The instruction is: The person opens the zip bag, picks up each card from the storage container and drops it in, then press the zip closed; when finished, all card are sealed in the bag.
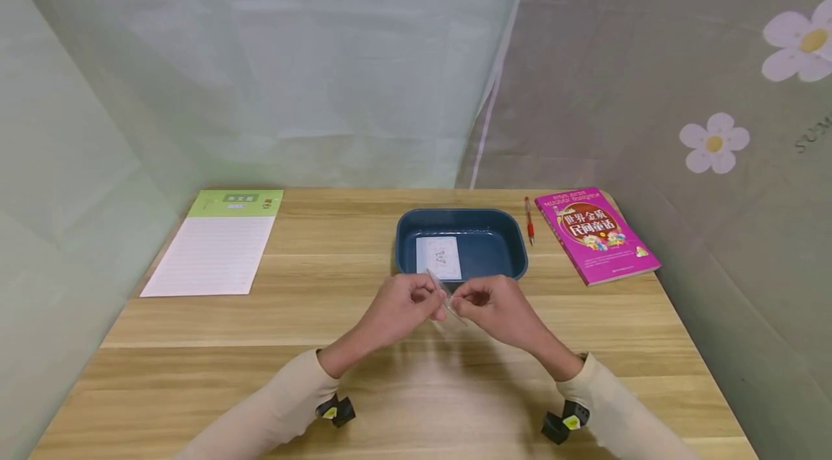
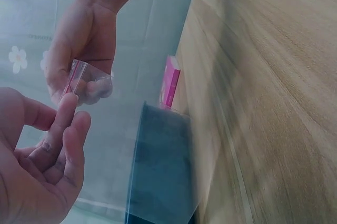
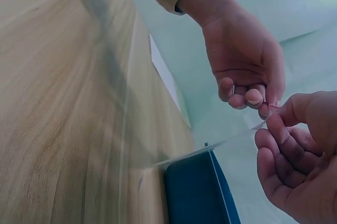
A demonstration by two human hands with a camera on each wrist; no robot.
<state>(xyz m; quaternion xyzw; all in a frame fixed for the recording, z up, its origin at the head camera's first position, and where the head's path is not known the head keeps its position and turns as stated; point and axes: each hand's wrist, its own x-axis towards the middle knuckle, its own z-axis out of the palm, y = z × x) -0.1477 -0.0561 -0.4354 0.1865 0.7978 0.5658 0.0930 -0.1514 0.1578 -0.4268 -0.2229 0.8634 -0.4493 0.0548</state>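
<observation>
A clear zip bag (image 2: 90,77) with a red line along its seal stretches between my two hands, above the front rim of a dark blue tray (image 1: 492,247). My left hand (image 1: 411,305) pinches its edge between thumb and fingers. From the other side, the right hand (image 1: 495,308) pinches the same edge with thumb and index finger. The right wrist view shows the bag edge-on, slanting down from the fingertips towards the tray. A pale card (image 1: 439,258) with a butterfly picture lies in the tray's left half.
To the tray's right lie a red pen (image 1: 529,220) and a magenta book (image 1: 598,236). A lined writing pad (image 1: 211,247) with a green header lies at the left of the wooden table (image 1: 214,380). Curtains (image 1: 325,70) hang behind and at the sides.
</observation>
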